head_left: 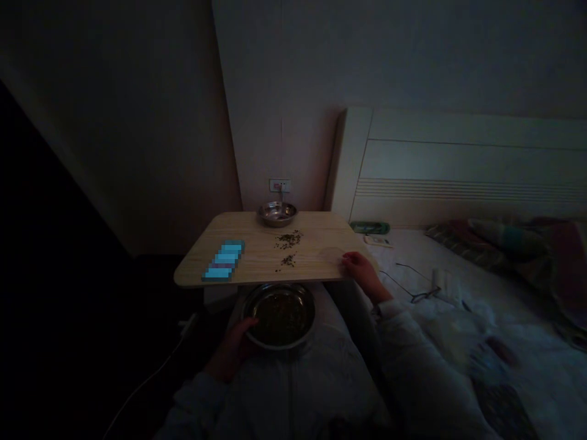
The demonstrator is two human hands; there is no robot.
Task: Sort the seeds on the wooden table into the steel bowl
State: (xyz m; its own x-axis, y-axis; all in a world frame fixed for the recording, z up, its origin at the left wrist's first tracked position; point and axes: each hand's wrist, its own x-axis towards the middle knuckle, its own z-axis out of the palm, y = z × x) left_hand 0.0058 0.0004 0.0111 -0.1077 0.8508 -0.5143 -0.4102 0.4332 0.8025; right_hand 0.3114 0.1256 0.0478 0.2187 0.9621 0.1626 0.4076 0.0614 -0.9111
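Lap [293,379] in pale clothing, nearest the camera, below the near edge of the wooden tabletop [247,232], which serves as landmark. Left part of tabletop: one lit panel [223,261], screen pixelated. Below the near edge: left hand [232,348], thumb over the rim, fingers grasping a steel bowl [247,333] with dark contents [279,318], too dim to identify. Far edge, middle: second steel bowl [277,221]. Centre, nearer than that bowl: small dark pieces [288,239], in two loose scatters. Right part: right hand [362,272], fingertips drawn together over or on the surface; whether they pinch anything, one cannot tell. Beyond the right edge: eyeglasses [424,295] on white bedding [408,244]. Step in hand, as judged: left steadies the held bowl, right works at the tabletop. Next move, as judged: a level bowl, and a fine fingertip pinch for pieces so small.
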